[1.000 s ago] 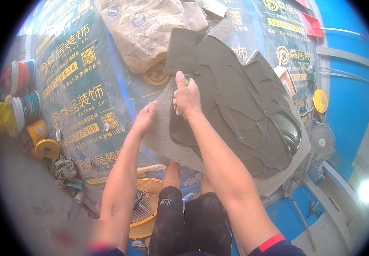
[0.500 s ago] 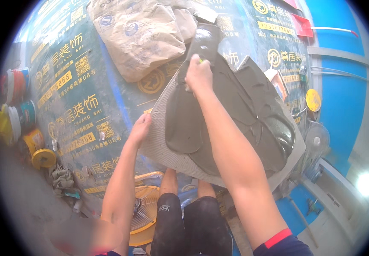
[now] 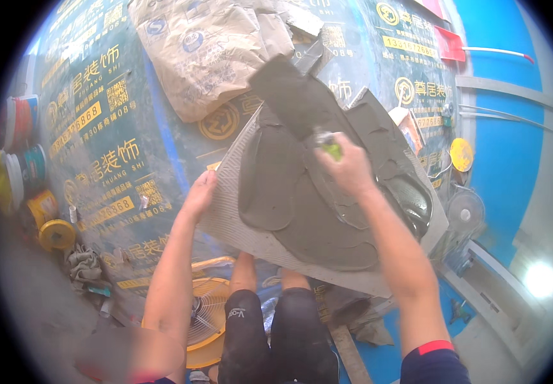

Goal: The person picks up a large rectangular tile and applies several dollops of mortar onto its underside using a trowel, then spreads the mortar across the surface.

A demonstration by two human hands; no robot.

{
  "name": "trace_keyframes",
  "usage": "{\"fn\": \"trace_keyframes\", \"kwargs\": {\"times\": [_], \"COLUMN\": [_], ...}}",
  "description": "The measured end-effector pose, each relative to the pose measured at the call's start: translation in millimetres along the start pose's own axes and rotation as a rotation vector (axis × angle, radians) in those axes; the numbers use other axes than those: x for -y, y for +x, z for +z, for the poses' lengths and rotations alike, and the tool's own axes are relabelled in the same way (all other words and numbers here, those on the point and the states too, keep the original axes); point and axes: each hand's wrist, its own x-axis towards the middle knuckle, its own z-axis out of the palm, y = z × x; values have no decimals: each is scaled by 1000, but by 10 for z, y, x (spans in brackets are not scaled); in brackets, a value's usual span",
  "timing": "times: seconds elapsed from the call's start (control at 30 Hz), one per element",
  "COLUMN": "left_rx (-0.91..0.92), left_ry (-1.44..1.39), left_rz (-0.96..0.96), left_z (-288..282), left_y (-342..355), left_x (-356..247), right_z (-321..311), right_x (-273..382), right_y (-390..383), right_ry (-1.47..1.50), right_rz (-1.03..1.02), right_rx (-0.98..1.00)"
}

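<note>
A square tile (image 3: pixel 219 211) with a ridged surface lies tilted below me, mostly coated with thick grey mortar (image 3: pixel 289 217) in uneven swirls. My left hand (image 3: pixel 201 192) is closed on the tile's left edge. My right hand (image 3: pixel 348 163) grips the green handle of a trowel, whose broad, mortar-coated blade (image 3: pixel 283 96) reaches up-left over the upper part of the coating. The blade blends into the mortar, so I cannot tell exactly where it touches. My legs in black shorts show beneath the near edge.
Printed green protective sheeting (image 3: pixel 97 211) covers the floor. A crumpled paper sack (image 3: pixel 203 57) lies beyond the tile. Several buckets (image 3: pixel 30 169) stand at left, and a yellow fan (image 3: pixel 203 320) is by my legs. At right are a red dustpan (image 3: pixel 449 43), a yellow lid (image 3: pixel 460 153) and metal strips.
My right hand first moved up with the trowel, then down and to the right, the blade swinging to point up-left. The tile and my left hand appear slightly further left in view.
</note>
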Motion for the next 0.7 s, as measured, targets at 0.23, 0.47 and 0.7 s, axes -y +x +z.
{"fn": "trace_keyframes", "kwargs": {"times": [0.23,0.47,0.7], "left_rx": [-74,-170,-216], "left_ry": [83,102,70], "left_rz": [-58,0,-9], "left_z": [86,162,225], "left_y": [-65,-112,-72], "left_x": [-146,-171,-147], "right_z": [-952,-1163,-1332], "right_x": [-626,-772,-1179], "right_y": [399,1080,1145], "right_ry": [-432,-385,-323], "right_rz": [-117,-70,-73], "right_rx": [19,123,73]}}
